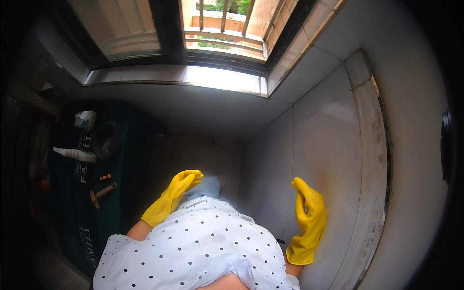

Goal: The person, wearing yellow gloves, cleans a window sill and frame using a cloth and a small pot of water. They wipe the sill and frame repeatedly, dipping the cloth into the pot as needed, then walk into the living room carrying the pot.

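Note:
My left hand (180,189), in a yellow rubber glove, hangs in front of my body with its fingers loosely bent and nothing visible in them. To the right, my right hand (309,208) wears a matching glove; its fingers are half curled, with a small gap showing inside the curl, and no object can be seen there. It is beside the pale tiled wall (328,150); whether it touches is hard to judge. Both hands are apart from the things on the dark green cloth (130,150) at the left.
On the cloth are a white nozzled bottle (75,154), a round dark bowl (105,139), a small white container (85,119), small orange pieces (105,177) and a T-shaped brown-handled tool (103,195). Ahead, a sill (217,79) runs below a barred window (224,29).

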`<state>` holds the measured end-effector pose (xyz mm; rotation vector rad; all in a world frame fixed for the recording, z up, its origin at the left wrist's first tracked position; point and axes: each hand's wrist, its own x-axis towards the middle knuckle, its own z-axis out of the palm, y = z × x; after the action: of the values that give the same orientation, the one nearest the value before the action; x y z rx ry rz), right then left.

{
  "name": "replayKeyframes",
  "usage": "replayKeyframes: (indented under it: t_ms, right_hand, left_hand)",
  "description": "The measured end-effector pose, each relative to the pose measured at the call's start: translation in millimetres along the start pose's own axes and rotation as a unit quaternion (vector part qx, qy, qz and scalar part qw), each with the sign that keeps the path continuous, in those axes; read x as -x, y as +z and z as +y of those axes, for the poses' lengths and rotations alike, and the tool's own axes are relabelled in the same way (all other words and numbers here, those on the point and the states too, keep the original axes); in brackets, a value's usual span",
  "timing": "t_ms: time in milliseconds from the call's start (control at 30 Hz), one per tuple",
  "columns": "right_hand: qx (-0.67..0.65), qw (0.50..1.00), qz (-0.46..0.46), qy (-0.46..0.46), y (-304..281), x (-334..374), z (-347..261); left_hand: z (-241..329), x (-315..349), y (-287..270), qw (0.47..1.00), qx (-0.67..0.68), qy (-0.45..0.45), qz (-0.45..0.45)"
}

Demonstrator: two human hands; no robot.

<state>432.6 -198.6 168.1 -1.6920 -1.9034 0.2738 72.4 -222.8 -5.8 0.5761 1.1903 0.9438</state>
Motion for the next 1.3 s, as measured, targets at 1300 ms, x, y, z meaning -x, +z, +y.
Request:
replayKeyframes:
  t_ms: [1300]
  right_hand:
    - [-0.404, 0.878, -0.253, 0.048, 132, -144, -141]
  left_hand:
    - [14, -47, -336, 0.802, 0.34, 0.061, 0.487]
